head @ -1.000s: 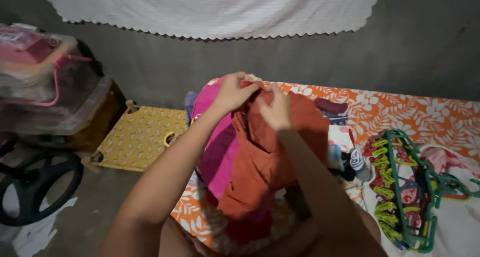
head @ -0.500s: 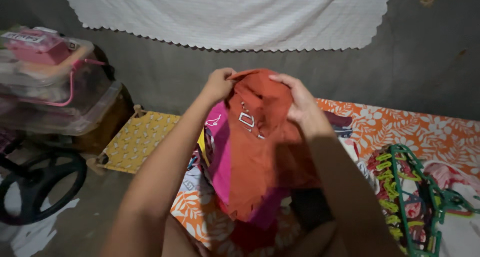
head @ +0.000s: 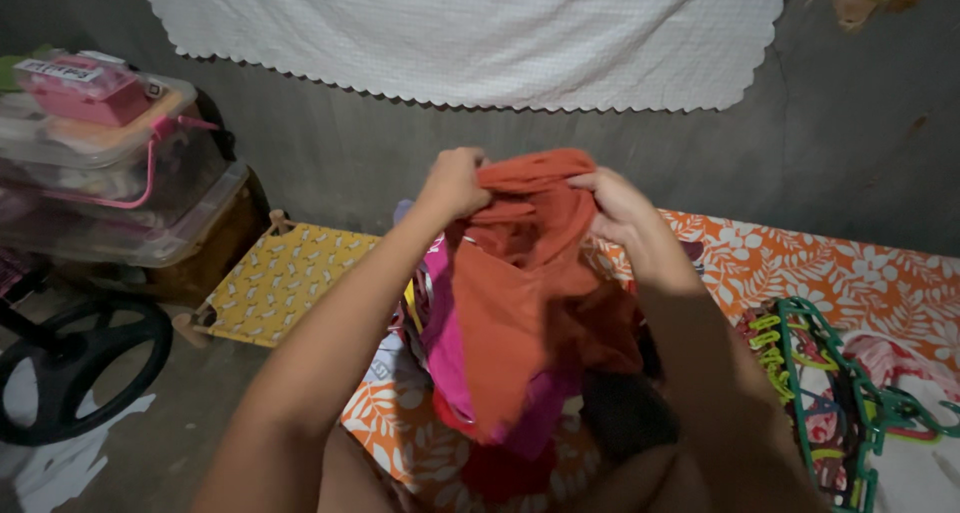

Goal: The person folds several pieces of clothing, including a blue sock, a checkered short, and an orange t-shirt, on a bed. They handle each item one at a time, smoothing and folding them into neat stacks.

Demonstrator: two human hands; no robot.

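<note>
I am holding the soft rust-orange cotton garment (head: 525, 263) up in front of me, above the orange mattress sheet with white flowers (head: 850, 268). My left hand (head: 455, 183) is clenching the top edge, and my right hand (head: 615, 203) is gripping the same edge just beside it. Compared with a moment ago, my hands are coming closer together and the white print on the cloth is no longer showing, so the top is bunching. A bright pink garment (head: 445, 348) is hanging behind it. The green plastic clip hanger (head: 805, 373) is lying on the sheet to the right.
</note>
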